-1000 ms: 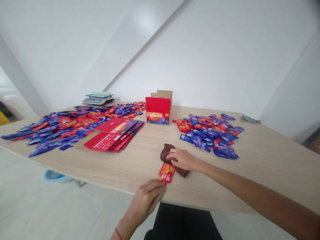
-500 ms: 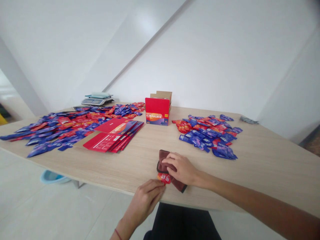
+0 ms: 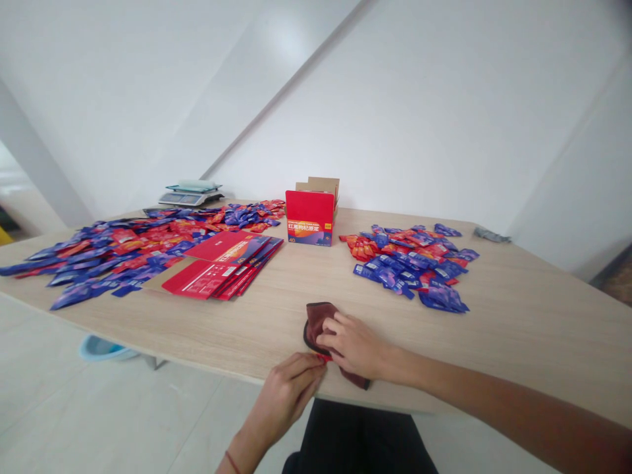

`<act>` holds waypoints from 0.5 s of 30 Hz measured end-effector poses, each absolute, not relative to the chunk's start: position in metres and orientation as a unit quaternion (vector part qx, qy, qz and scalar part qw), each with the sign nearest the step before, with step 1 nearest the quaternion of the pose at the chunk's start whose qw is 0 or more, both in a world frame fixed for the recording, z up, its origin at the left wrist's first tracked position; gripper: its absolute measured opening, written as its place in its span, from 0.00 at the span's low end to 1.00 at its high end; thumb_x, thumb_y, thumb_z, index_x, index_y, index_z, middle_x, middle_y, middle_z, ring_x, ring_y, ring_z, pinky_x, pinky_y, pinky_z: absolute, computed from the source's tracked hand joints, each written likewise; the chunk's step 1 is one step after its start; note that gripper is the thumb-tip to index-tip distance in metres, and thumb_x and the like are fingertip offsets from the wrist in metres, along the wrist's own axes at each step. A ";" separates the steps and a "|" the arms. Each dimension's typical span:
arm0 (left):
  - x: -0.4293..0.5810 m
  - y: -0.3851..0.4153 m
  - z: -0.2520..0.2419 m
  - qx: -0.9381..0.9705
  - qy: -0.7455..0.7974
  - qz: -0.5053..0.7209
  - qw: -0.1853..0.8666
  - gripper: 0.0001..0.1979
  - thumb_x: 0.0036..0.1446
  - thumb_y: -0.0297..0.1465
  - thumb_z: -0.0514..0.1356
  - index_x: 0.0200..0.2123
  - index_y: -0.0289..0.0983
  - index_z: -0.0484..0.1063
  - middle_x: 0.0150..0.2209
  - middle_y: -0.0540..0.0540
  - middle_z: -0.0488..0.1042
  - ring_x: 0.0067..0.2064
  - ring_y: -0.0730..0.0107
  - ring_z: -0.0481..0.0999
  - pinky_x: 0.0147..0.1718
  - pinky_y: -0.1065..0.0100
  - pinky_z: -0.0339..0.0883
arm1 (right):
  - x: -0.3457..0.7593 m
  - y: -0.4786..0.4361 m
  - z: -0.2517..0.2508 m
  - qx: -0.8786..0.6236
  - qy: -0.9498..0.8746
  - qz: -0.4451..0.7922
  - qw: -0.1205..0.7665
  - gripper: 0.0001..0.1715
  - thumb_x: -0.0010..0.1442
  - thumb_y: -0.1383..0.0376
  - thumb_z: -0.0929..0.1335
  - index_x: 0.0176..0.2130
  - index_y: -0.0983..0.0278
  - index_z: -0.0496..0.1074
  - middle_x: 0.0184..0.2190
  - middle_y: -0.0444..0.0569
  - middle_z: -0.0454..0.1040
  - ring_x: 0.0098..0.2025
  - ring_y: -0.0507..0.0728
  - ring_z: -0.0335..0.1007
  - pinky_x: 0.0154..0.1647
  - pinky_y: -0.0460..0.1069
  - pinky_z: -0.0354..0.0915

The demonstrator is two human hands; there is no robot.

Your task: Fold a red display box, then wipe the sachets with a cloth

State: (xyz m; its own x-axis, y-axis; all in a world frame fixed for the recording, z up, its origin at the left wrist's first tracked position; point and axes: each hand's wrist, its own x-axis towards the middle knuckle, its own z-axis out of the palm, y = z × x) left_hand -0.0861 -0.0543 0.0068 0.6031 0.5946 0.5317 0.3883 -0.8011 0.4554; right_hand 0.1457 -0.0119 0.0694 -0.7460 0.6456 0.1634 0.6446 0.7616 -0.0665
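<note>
Near the front edge of the table, my left hand [image 3: 295,383] is closed in a pinch on the edge of a small red sachet [image 3: 324,358]. Most of that sachet is hidden under a brown cloth [image 3: 320,318] with a dark border. My right hand [image 3: 356,345] presses the cloth down over the sachet, its fingers curled into the fabric. One end of the cloth sticks up beyond my fingers, and another corner lies below my right wrist.
A heap of blue and red sachets [image 3: 415,260] lies to the right, a larger heap [image 3: 143,237] to the left. Flattened red cartons [image 3: 202,280] are stacked left of centre. Behind stand an open red box [image 3: 310,217] and a scale [image 3: 190,197]. A blue basin [image 3: 106,349] sits below.
My right hand and the cloth have moved toward me over the sachet, covering its printed face. My left hand keeps its pinch in nearly the same place.
</note>
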 end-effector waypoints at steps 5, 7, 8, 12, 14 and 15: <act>-0.086 -0.054 0.008 0.884 0.277 0.347 0.148 0.16 0.72 0.26 0.56 0.58 0.41 0.76 0.53 0.42 0.78 0.55 0.62 0.77 0.56 0.62 0.74 | 0.151 -0.001 0.067 -0.352 -0.930 0.011 0.103 0.14 0.66 0.68 0.67 0.50 0.59 0.77 0.46 0.50 0.73 0.49 0.61 0.64 0.51 0.54 0.60; -0.085 -0.054 0.010 0.884 0.275 0.348 0.146 0.16 0.72 0.26 0.56 0.57 0.41 0.76 0.53 0.42 0.79 0.55 0.62 0.77 0.56 0.62 0.75 | 0.153 0.004 0.065 -0.358 -0.928 0.009 0.105 0.14 0.66 0.67 0.67 0.49 0.59 0.77 0.46 0.50 0.74 0.49 0.60 0.64 0.51 0.54 0.61; -0.085 -0.054 0.011 0.885 0.272 0.349 0.144 0.15 0.72 0.26 0.56 0.57 0.41 0.76 0.53 0.41 0.79 0.55 0.62 0.78 0.55 0.62 0.75 | 0.154 0.006 0.065 -0.361 -0.927 0.007 0.105 0.13 0.66 0.67 0.67 0.49 0.59 0.77 0.46 0.50 0.74 0.49 0.60 0.65 0.52 0.54 0.61; -0.085 -0.053 0.010 0.886 0.269 0.354 0.131 0.15 0.72 0.26 0.56 0.57 0.41 0.77 0.52 0.41 0.79 0.53 0.61 0.79 0.54 0.62 0.76 | 0.159 0.015 0.063 -0.375 -0.921 0.004 0.105 0.14 0.67 0.68 0.66 0.49 0.59 0.78 0.46 0.51 0.74 0.50 0.60 0.65 0.53 0.54 0.62; -0.086 -0.053 0.007 0.885 0.271 0.355 0.129 0.15 0.71 0.26 0.57 0.57 0.41 0.77 0.52 0.41 0.79 0.53 0.62 0.79 0.54 0.62 0.76 | 0.162 0.020 0.062 -0.381 -0.918 0.005 0.107 0.15 0.67 0.68 0.66 0.50 0.59 0.78 0.47 0.51 0.74 0.51 0.60 0.66 0.53 0.54 0.62; -0.086 -0.052 0.006 0.885 0.271 0.354 0.130 0.15 0.71 0.25 0.57 0.57 0.42 0.77 0.52 0.42 0.79 0.53 0.62 0.79 0.54 0.62 0.76 | 0.163 0.022 0.062 -0.384 -0.917 0.007 0.109 0.15 0.67 0.68 0.66 0.50 0.59 0.78 0.47 0.51 0.74 0.51 0.60 0.66 0.53 0.54 0.62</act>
